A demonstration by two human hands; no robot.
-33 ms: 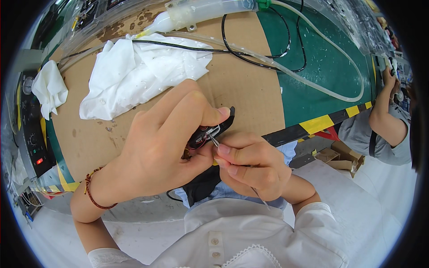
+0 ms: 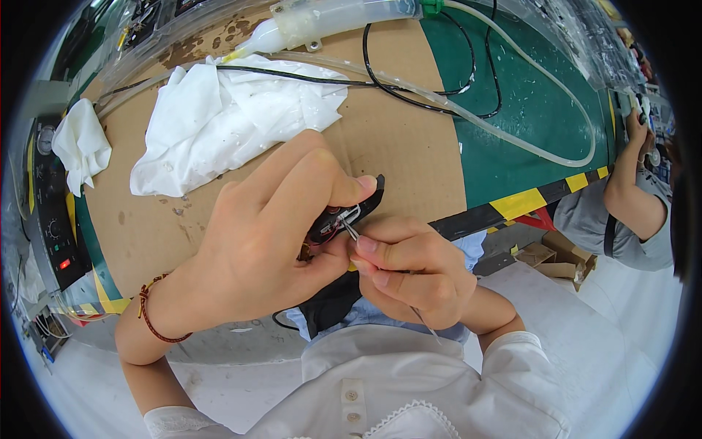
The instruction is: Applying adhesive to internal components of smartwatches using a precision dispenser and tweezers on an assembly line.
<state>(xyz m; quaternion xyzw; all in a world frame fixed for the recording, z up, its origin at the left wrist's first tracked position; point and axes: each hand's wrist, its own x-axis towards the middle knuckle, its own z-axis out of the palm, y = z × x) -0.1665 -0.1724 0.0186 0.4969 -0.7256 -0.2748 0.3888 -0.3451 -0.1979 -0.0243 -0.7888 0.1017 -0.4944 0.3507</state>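
Note:
My left hand (image 2: 259,227) is closed round a small black plastic housing (image 2: 373,197), thumb and fingers pinching it from both sides. Within the housing a pale metal or plastic piece and thin reddish wires show; its exact kind is unclear, and my fingers cover much of it. A pair of metal tweezers (image 2: 351,230) is pinched between the thumb and fingers of my right hand (image 2: 428,274). The tips reach into the housing, at the pale piece. The tail of the tweezers sticks out below my right hand. Both hands are close together over the table's near edge.
Crumpled white cloth (image 2: 227,124) lies on the brown cardboard (image 2: 409,154). Behind it are a large translucent syringe (image 2: 336,20), clear tubing (image 2: 541,152) and black cable (image 2: 369,55). A control box with knobs (image 2: 55,227) stands left. Another person's arm (image 2: 632,183) shows at far right.

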